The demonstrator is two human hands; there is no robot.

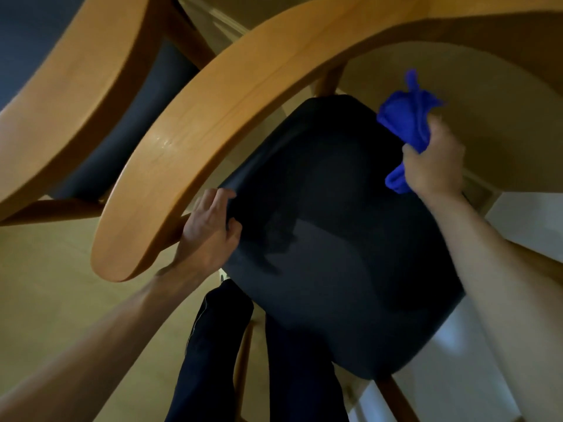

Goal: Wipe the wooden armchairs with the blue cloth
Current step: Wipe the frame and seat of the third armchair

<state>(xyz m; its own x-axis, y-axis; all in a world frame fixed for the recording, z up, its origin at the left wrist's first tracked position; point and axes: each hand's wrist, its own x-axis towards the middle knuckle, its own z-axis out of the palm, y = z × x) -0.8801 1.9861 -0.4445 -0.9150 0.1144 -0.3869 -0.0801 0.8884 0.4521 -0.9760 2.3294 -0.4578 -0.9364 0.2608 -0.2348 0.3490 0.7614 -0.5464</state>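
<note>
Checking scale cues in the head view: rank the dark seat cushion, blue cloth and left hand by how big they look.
1. Seat cushion, by far the largest.
2. Left hand and blue cloth look about alike; the cloth is bunched in the right hand, so no ranking.

Both bare forearms reach forward and down. The left hand [210,229] curls its fingers [217,196] round the near-left edge of the seat cushion [335,233]. The right hand [434,166], farther out, is fisted round a bunched blue cloth [406,117]. Dark-trousered legs stand below.
</note>
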